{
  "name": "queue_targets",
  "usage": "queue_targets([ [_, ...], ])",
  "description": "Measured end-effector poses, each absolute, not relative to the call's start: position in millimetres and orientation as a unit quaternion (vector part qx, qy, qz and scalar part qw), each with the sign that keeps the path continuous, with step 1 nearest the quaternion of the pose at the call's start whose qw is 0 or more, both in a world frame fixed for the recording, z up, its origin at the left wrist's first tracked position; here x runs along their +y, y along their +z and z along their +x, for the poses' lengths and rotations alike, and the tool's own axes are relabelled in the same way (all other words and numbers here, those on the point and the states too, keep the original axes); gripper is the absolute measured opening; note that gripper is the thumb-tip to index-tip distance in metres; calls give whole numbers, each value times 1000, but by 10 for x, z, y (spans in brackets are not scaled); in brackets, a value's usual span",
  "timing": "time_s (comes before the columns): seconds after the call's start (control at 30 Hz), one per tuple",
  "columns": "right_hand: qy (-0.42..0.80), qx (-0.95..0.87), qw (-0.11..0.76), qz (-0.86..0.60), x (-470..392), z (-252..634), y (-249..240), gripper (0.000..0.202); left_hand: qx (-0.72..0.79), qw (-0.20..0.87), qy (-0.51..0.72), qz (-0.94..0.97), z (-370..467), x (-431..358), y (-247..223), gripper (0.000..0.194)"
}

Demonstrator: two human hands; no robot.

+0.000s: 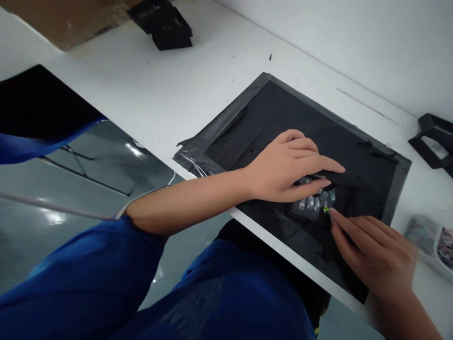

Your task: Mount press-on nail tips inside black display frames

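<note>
A: What is the biggest thing here?

B: A white table (123, 89), flat and smooth, with small dark specks on it. The person's blue clothes (247, 293) are soft, wrinkly cloth.

A: And on the table?

B: A big black mat (307, 113) with four sides. Shiny dark tape (230, 111) runs along its edges, and one patch near a corner has tiny lines.

A: Where are the hands?

B: The left hand (288, 167) is palm down over the mat. Its fingers are loose and its thumb and pointing finger are apart. The right hand (378, 250) has its thumb and pointing finger tips pinched together. I can't tell if they grip something.

A: What sits near that hand?

B: A pale plastic tray (437, 243) with parts full of little blurry bits.

A: And smaller?

B: A dark flat card (307, 216) on the mat, between the hands. Shiny clear pieces (310, 203) lie on it, some oval. A tiny yellow-green bit (326, 207) is right beside the pinched tips.

A: Can you read anything?

B: Pale marks on the blue clothes are too blurry to read.
</note>
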State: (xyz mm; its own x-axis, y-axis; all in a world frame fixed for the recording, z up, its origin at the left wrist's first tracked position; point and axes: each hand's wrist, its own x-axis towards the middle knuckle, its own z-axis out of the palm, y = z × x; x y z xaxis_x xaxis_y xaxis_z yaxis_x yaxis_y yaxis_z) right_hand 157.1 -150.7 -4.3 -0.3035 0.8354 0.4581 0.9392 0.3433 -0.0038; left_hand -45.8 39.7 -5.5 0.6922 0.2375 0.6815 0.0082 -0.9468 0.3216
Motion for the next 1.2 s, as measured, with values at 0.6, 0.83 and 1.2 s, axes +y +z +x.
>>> queue_targets([
  [0.6, -74, -768, 212, -600, -1446, 1540, -79, 32, 38, 223, 378, 898, -482, 439, -24, 50],
  [0.83, 12, -708, 280, -649, -1461, 1559, -107, 41, 70, 237, 364, 898, -468, 440, -8, 44],
  [1.2, -8, -705, 255, -661, -1406, 1625, -181, 27, 101, 222, 319, 916, -419, 453, -26, 36],
])
